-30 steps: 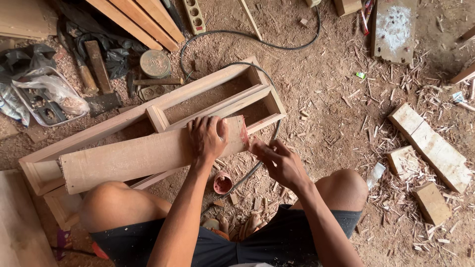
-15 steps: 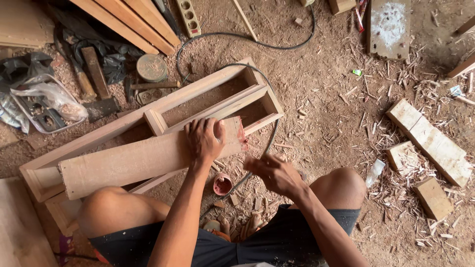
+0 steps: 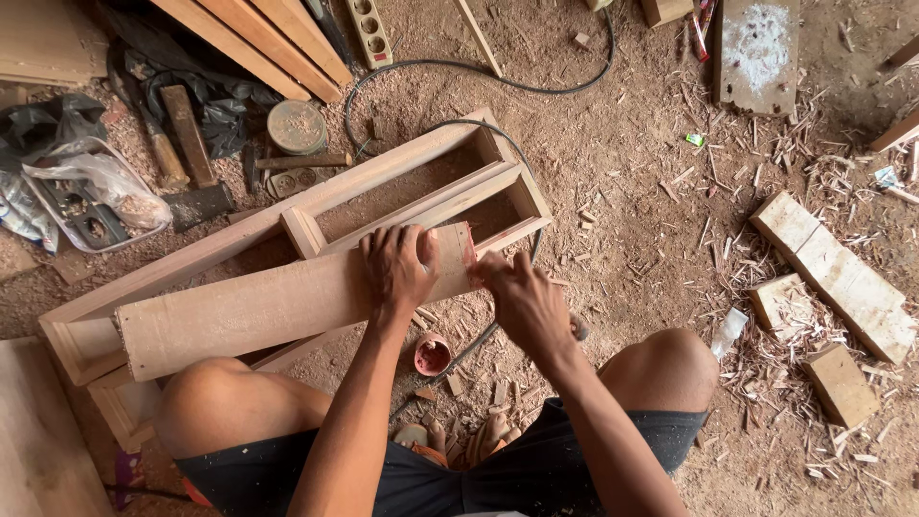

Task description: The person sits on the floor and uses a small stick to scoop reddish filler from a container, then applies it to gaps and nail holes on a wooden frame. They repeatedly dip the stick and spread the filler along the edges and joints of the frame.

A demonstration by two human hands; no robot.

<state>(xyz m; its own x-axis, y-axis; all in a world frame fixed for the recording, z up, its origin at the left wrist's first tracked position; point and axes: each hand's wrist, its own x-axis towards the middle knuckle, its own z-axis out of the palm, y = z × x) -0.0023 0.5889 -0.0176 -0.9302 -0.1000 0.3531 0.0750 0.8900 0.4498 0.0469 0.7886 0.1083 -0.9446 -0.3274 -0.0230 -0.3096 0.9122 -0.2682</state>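
The person squats on a floor of sawdust and wood shavings, bare knees spread to either side and dark shorts at the bottom of the view. Between the knees, on the ground, sits a small round cup [image 3: 433, 355] with a reddish inside.

Just above it, the left hand [image 3: 397, 270] lies palm down on a long wooden board [image 3: 278, 306], fingers spread and curled over the board's far edge near its right end, pressing it flat. The board lies slanted across a long rectangular wooden frame [image 3: 383, 172] and rests on it. The board's right end face is smeared reddish. The right hand [image 3: 522, 299] is at that end, its fingers drawn together and its fingertips touching the reddish end; whether they pinch something small cannot be told.

A black cable [image 3: 498, 78] loops around the frame's far corner and runs on over the ground toward a power strip [image 3: 369, 31] at the top edge. To the left, beyond the frame, lie a hammer [image 3: 191, 163], a round tin lid [image 3: 296, 125] and a clear plastic bag [image 3: 86, 196] with dark items inside. Planks [image 3: 258, 43] lean in at the upper left.

To the right, well apart from the hands, short wood offcuts [image 3: 835, 273] lie among scattered shavings, and a flat board splashed with white [image 3: 756, 53] lies near the top.
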